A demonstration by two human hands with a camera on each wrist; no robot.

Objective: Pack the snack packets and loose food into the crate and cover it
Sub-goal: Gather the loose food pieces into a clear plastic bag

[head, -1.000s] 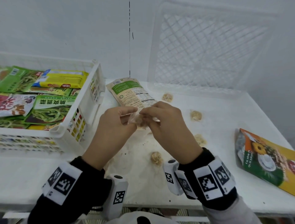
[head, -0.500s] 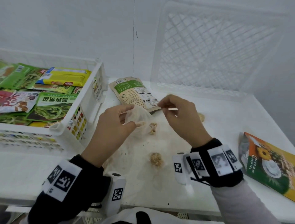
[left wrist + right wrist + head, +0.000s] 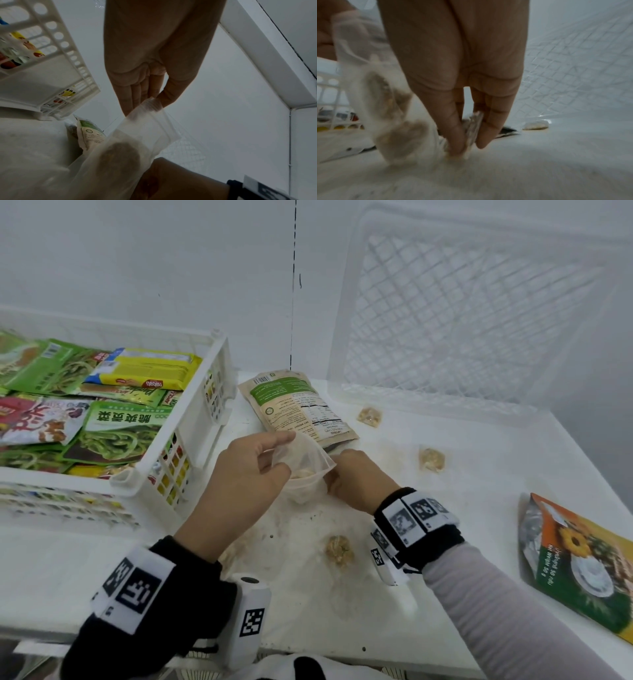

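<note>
My left hand [image 3: 282,455] pinches the rim of a clear plastic bag [image 3: 308,470] and holds it up just above the table; the left wrist view shows thumb and fingers [image 3: 137,102] on that rim and a brown food lump [image 3: 120,158] inside. Beside the bag my right hand [image 3: 334,479] reaches down to the table, and its fingertips [image 3: 455,140] pinch a small clear-wrapped piece [image 3: 475,125]. Left of the hands stands the white crate [image 3: 205,412], filled with snack packets [image 3: 113,433]. Loose wrapped pieces [image 3: 431,459] lie on the table.
A white lattice lid [image 3: 462,320] leans on the back wall. A beige packet [image 3: 298,409] lies behind the hands, an orange and green packet [image 3: 579,563] at the right edge. More pieces lie at the back [image 3: 369,416] and near my wrists [image 3: 339,549].
My right hand let go of the bag's rim, swung right, then came down to the table beside the bag and pinched a wrapped piece. The left hand keeps holding the bag.
</note>
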